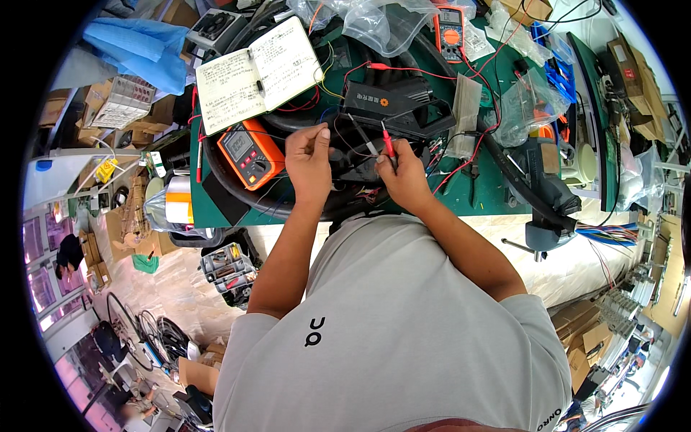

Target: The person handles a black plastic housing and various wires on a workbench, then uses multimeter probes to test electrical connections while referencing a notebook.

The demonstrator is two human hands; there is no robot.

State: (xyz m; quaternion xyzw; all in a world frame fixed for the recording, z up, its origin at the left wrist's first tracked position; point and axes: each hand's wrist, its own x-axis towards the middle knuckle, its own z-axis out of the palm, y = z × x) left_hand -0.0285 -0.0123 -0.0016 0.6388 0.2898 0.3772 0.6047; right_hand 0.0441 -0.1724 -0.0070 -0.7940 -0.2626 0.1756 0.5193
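My left hand (309,162) is closed in a pinch, with thin wires around its fingertips; whatever sits between them is too small to make out. In my right hand (405,178) I grip a red test probe (389,142), its tip pointing away from me. A dark, slim probe (363,135) slants up from the same fingertips. Just beyond both hands lies a black plastic housing (378,102) with an orange mark. To the left of my left hand, an orange multimeter (250,155) lies tilted on the green table (479,205), its screen lit.
An open notebook (259,75) with handwriting lies at the far left. A second orange multimeter (450,34) stands at the back. Thick black cable (515,165) loops around the work area. Clear plastic bags (529,108) and pliers (471,173) lie to the right.
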